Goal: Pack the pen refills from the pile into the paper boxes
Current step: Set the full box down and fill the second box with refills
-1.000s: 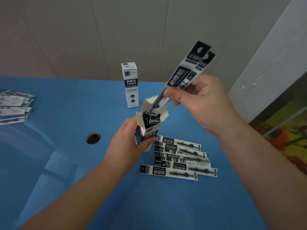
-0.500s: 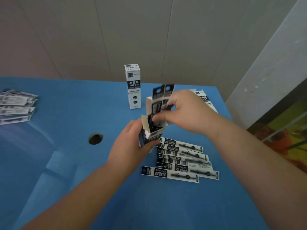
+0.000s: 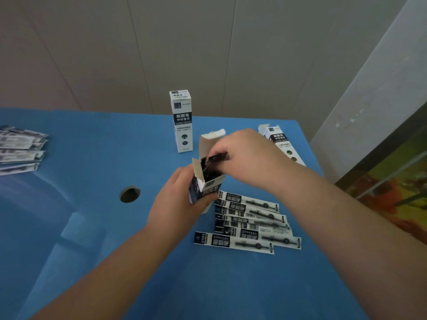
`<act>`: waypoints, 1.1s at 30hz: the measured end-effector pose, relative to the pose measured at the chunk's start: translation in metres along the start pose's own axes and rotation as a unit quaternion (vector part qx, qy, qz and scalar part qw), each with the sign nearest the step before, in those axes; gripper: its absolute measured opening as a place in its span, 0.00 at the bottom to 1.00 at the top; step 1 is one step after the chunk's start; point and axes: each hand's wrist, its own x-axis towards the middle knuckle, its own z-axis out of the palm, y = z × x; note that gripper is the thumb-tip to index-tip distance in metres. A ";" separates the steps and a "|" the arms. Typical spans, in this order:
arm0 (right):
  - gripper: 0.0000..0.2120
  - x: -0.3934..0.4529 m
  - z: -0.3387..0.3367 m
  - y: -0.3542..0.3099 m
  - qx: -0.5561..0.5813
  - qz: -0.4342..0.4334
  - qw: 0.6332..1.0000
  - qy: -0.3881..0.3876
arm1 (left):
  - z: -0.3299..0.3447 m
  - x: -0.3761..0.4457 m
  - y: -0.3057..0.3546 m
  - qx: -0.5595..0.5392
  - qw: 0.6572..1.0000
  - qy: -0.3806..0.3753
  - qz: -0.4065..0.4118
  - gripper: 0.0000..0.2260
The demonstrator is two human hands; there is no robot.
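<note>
The room is dim and the whole frame looks flat and slightly grey, with soft, even light and no hard shadows under my arms. The blue tabletop [image 3: 92,158] carries a pale sheen at the left, with brighter angular reflections near its front left edge. The wide lens bends things: the wall seams fan outward toward the top and my forearms swell at the bottom corners. The printed packets at the far left edge [image 3: 20,150] are smeared and unreadable. My right hand [image 3: 249,158] is a little soft with motion. The standing box [image 3: 182,121] at the back is sharp enough that its print shows clearly.
</note>
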 end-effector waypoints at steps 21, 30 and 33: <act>0.06 -0.011 0.018 0.020 0.230 -0.015 0.967 0.107 | -0.002 0.006 -0.001 -0.017 1.000 -0.001 -0.024 0.24; 0.25 -0.043 0.101 0.111 0.022 0.159 0.976 -0.147 | -0.001 0.002 -0.005 -0.029 0.999 -0.003 -0.038 0.22; 0.17 -0.045 0.112 0.107 -0.017 0.134 0.982 -0.134 | -0.001 0.003 -0.002 -0.037 0.999 -0.005 -0.037 0.21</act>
